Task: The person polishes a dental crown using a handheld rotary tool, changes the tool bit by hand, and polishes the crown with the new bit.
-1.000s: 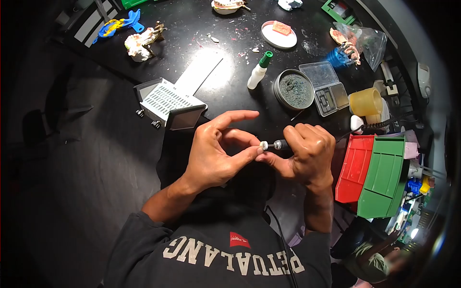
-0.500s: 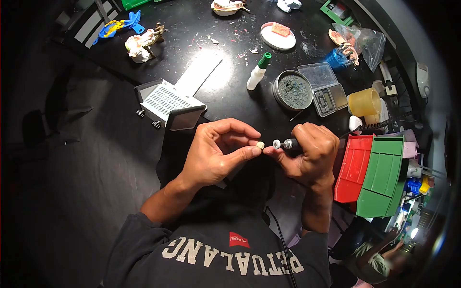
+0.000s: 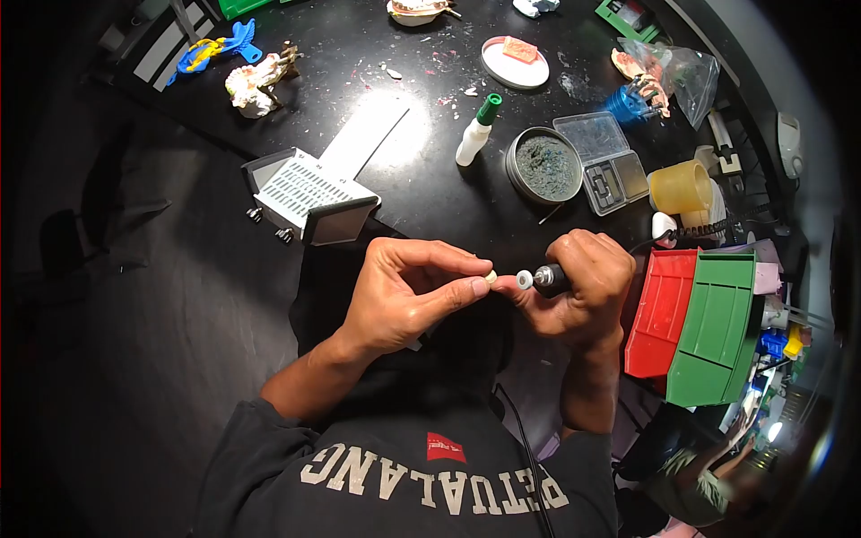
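Observation:
Between the thumb and forefinger of my left hand [image 3: 390,300] is a small cream tooth-like piece [image 3: 491,277], mostly covered by the fingertips. My right hand [image 3: 592,282] is closed around a dark rotary handpiece [image 3: 551,278]. A white grinding wheel [image 3: 525,281] sits at its tip, facing the small piece with a gap between them. My right thumb reaches toward the left fingertips, at or very near the piece.
Ahead are a green-capped bottle [image 3: 475,130], a tin of grey grit [image 3: 543,166], a pocket scale [image 3: 615,182] and a yellow cup [image 3: 679,188]. A white slotted metal stand [image 3: 309,193] is at left, red [image 3: 662,309] and green trays [image 3: 713,327] at right. Another person [image 3: 695,489] sits lower right.
My left forefinger has come down onto the small piece, covering more of it. The handpiece and its wheel have shifted slightly right and down, away from the piece.

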The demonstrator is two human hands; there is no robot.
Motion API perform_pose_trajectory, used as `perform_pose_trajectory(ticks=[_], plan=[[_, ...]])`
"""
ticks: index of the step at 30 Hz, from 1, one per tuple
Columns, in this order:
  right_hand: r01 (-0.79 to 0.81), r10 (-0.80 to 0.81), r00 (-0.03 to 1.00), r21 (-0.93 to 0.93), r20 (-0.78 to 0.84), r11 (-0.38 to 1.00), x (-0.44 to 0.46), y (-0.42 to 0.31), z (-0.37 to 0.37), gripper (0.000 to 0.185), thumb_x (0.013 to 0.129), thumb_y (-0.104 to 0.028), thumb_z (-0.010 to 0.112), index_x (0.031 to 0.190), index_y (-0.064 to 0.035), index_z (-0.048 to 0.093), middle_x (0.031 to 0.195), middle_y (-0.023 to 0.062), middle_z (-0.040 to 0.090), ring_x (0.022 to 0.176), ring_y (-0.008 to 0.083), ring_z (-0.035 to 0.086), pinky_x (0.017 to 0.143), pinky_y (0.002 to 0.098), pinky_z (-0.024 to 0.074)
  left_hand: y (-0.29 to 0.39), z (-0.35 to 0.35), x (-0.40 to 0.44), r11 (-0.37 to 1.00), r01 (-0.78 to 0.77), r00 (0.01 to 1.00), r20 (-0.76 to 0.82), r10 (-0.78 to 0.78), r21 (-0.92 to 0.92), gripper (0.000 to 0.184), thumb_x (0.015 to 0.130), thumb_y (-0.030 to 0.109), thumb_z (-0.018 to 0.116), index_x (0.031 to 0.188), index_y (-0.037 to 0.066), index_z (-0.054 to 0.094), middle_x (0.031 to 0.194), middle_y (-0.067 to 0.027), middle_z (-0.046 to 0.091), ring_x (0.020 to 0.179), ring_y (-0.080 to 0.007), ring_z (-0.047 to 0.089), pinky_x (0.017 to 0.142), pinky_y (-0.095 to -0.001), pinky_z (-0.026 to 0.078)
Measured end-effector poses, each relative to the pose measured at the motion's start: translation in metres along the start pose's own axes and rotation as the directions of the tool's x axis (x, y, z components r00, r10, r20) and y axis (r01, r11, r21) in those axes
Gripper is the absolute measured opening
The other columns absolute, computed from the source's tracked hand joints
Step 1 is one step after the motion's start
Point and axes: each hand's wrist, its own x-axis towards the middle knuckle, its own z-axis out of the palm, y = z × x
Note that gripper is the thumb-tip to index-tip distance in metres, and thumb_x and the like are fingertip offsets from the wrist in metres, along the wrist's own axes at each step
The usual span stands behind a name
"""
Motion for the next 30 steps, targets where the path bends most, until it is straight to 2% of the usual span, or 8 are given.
perform_pose_trajectory(ticks=[3, 6, 10, 15, 22, 30], plan=[[0.006, -0.006, 1.0, -0.005, -0.011, 1.0, 0.0, -0.001, -0.001, 0.067, 0.073, -0.059, 0.094, 0.068, -0.0087, 0.05, 0.058, 0.0044, 0.042, 0.048, 0.0242, 0.045, 0.049, 0.0378, 0.0325, -0.003, -0.001, 0.001, 1.0, 0.003, 1.0, 0.004, -0.003, 0.009, 0.016, 0.094, -0.002, 0.081, 0.11, -0.004, 0.08, 0.103, -0.0111, 0.08, 0.092, -0.0118, 0.075, 0.082, -0.0239, 0.06], [0.015, -0.015, 1.0, 0.023, -0.002, 1.0, 0.001, -0.001, -0.002, 0.07, 0.071, -0.062, 0.093, 0.066, -0.009, 0.049, 0.057, 0.0043, 0.042, 0.047, 0.0244, 0.045, 0.049, 0.0378, 0.0328, -0.006, -0.004, -0.001, 0.989, 0.109, 0.994, 0.011, -0.108, -0.099, 0.015, 0.094, -0.008, 0.077, 0.109, -0.005, 0.077, 0.107, -0.0168, 0.078, 0.098, -0.0204, 0.078, 0.092, -0.0339, 0.064], [0.025, -0.025, 0.999, 0.006, 0.043, 1.0, 0.001, -0.001, 0.001, 0.077, 0.068, -0.07, 0.091, 0.062, -0.0092, 0.044, 0.057, 0.0047, 0.041, 0.047, 0.0255, 0.046, 0.048, 0.0384, 0.0324, -0.009, -0.004, -0.002, 0.968, 0.161, 0.987, 0.054, -0.153, -0.194, 0.015, 0.096, -0.006, 0.076, 0.11, -0.004, 0.072, 0.106, -0.0156, 0.078, 0.098, -0.0203, 0.078, 0.09, -0.033, 0.064], [0.032, -0.03, 0.996, -0.024, 0.087, 0.999, 0.005, -0.005, -0.003, 0.068, 0.066, -0.065, 0.088, 0.061, -0.0113, 0.046, 0.057, 0.0038, 0.042, 0.046, 0.0242, 0.048, 0.047, 0.0376, 0.0358, -0.002, -0.002, -0.001, 0.936, 0.208, 0.977, 0.106, -0.185, -0.284, 0.025, 0.099, -0.001, 0.076, 0.12, -0.007, 0.066, 0.104, -0.0159, 0.078, 0.098, -0.0184, 0.078, 0.091, -0.0292, 0.064], [0.039, -0.034, 0.992, -0.041, 0.123, 0.998, 0.005, -0.006, -0.002, 0.064, 0.065, -0.062, 0.088, 0.063, -0.0121, 0.049, 0.058, 0.0032, 0.044, 0.048, 0.0235, 0.049, 0.048, 0.0377, 0.0365, -0.001, -0.001, -0.003, 0.972, 0.131, 0.991, 0.047, -0.124, -0.197, 0.026, 0.098, -0.003, 0.077, 0.119, -0.007, 0.062, 0.101, -0.0188, 0.079, 0.095, -0.0218, 0.08, 0.088, -0.0315, 0.066], [0.048, -0.035, 0.991, -0.095, 0.13, 0.994, 0.004, -0.004, 0.0, 0.064, 0.071, -0.067, 0.083, 0.064, -0.0124, 0.051, 0.058, 0.0029, 0.044, 0.049, 0.023, 0.049, 0.049, 0.0377, 0.037, 0.004, 0.003, -0.004, 0.991, 0.084, 0.996, -0.031, -0.087, -0.107, 0.021, 0.095, -0.005, 0.078, 0.11, -0.007, 0.064, 0.096, -0.019, 0.08, 0.092, -0.0217, 0.08, 0.086, -0.0309, 0.067]])
